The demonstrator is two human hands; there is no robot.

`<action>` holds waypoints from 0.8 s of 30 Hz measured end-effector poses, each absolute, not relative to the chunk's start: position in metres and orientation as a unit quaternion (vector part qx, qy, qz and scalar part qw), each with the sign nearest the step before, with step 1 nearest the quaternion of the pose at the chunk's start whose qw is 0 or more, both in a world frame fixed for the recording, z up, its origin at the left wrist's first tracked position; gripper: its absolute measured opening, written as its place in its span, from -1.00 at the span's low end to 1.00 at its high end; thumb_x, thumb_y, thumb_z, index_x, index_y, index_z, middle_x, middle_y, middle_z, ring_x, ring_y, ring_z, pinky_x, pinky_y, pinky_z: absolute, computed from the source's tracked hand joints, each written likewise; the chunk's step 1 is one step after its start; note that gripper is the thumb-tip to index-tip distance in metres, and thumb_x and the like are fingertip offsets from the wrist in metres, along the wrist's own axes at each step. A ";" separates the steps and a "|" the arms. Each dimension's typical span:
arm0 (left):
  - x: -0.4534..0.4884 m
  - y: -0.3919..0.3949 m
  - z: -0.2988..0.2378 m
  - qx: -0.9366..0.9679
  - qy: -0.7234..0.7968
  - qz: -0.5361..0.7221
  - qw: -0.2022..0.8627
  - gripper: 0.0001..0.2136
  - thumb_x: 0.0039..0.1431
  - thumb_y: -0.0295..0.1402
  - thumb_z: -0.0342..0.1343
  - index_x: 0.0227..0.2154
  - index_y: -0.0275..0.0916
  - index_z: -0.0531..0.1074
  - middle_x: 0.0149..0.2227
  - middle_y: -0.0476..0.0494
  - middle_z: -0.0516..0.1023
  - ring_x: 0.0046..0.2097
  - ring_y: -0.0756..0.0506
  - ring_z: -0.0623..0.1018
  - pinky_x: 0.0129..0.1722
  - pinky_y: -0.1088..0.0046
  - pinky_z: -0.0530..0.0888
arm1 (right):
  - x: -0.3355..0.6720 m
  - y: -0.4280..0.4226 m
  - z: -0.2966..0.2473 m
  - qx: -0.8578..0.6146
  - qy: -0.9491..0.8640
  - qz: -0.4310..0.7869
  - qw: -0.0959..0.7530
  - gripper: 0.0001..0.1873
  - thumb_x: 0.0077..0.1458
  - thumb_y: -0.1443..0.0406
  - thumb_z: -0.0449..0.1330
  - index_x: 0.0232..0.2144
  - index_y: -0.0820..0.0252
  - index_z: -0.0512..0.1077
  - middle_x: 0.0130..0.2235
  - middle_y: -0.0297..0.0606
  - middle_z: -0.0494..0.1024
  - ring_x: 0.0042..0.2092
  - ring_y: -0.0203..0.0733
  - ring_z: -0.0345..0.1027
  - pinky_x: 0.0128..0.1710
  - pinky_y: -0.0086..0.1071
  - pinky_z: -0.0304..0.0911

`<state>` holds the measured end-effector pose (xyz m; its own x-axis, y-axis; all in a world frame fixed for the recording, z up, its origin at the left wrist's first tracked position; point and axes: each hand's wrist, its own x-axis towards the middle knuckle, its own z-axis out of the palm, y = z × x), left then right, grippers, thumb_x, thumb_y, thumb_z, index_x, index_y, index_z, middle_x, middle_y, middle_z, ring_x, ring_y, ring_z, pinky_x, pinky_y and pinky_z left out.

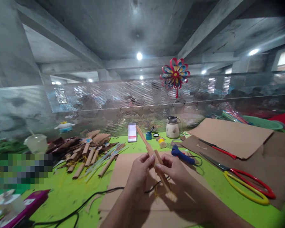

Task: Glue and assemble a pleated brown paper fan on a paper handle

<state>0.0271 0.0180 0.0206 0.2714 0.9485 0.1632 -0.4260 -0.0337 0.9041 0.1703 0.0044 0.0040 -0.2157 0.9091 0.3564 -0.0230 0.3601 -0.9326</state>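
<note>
My left hand (138,170) and my right hand (173,167) meet near the middle of the view. Between their thumbs and fingers they grip a long, narrow brown paper piece (143,138), folded or rolled, which slants from upper left to lower right. Its middle is partly covered by my fingers. Thin yellow string (156,191) dangles below it. Beneath both hands lies a sheet of brown kraft paper (123,164). Just right of my right hand rests a blue glue gun (183,155) with a cord.
Red-and-yellow-handled scissors (247,186) and a red-handled knife-like tool (220,149) lie right, by brown paper sheets (232,136). Left sits a heap of paper rolls (89,158). Behind are a phone (132,132), yellow thread spool (161,142) and white bottle (172,128). A black cable (92,193) crosses left.
</note>
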 end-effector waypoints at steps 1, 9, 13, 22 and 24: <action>0.027 0.018 0.020 0.473 0.270 0.538 0.643 -0.76 -0.04 -0.30 0.28 -0.33 -0.37 0.57 -0.38 -0.20 0.60 -0.34 -0.08 0.53 -0.24 0.42 0.40 | 0.170 0.004 0.004 -0.344 -0.639 0.448 0.522 -0.67 -0.01 0.10 0.27 -0.39 0.27 0.39 -0.43 -0.30 0.46 -0.38 -0.24 0.34 -0.35 -0.36 0.24; 0.025 0.023 0.014 0.454 0.273 0.536 0.657 -0.78 -0.05 -0.32 0.29 -0.36 -0.36 0.58 -0.37 -0.21 0.59 -0.33 -0.04 0.50 -0.25 0.47 0.39 | 0.172 0.005 0.004 -0.335 -0.634 0.462 0.522 -0.64 -0.04 0.06 0.29 -0.41 0.26 0.38 -0.44 -0.31 0.46 -0.39 -0.24 0.35 -0.35 -0.37 0.23; 0.024 0.025 0.014 0.458 0.276 0.530 0.658 -0.78 -0.06 -0.32 0.30 -0.35 -0.36 0.58 -0.35 -0.21 0.58 -0.30 -0.04 0.49 -0.24 0.48 0.39 | 0.172 0.009 0.001 -0.327 -0.623 0.477 0.527 -0.61 -0.10 0.04 0.32 -0.43 0.25 0.38 -0.44 -0.31 0.47 -0.37 -0.21 0.37 -0.33 -0.34 0.26; 0.021 0.025 0.016 0.475 0.292 0.512 0.654 -0.80 -0.07 -0.34 0.29 -0.39 -0.36 0.58 -0.39 -0.19 0.55 -0.29 -0.04 0.46 -0.26 0.48 0.36 | 0.177 0.012 -0.001 -0.313 -0.637 0.486 0.510 -0.66 -0.04 0.09 0.29 -0.39 0.24 0.37 -0.45 -0.31 0.47 -0.40 -0.23 0.35 -0.34 -0.34 0.26; 0.020 0.025 0.016 0.479 0.297 0.514 0.647 -0.81 -0.10 -0.33 0.30 -0.41 -0.35 0.58 -0.39 -0.19 0.55 -0.29 -0.05 0.45 -0.25 0.47 0.35 | 0.177 0.010 0.000 -0.315 -0.636 0.479 0.516 -0.67 -0.05 0.10 0.30 -0.40 0.24 0.38 -0.44 -0.31 0.45 -0.39 -0.23 0.35 -0.33 -0.35 0.26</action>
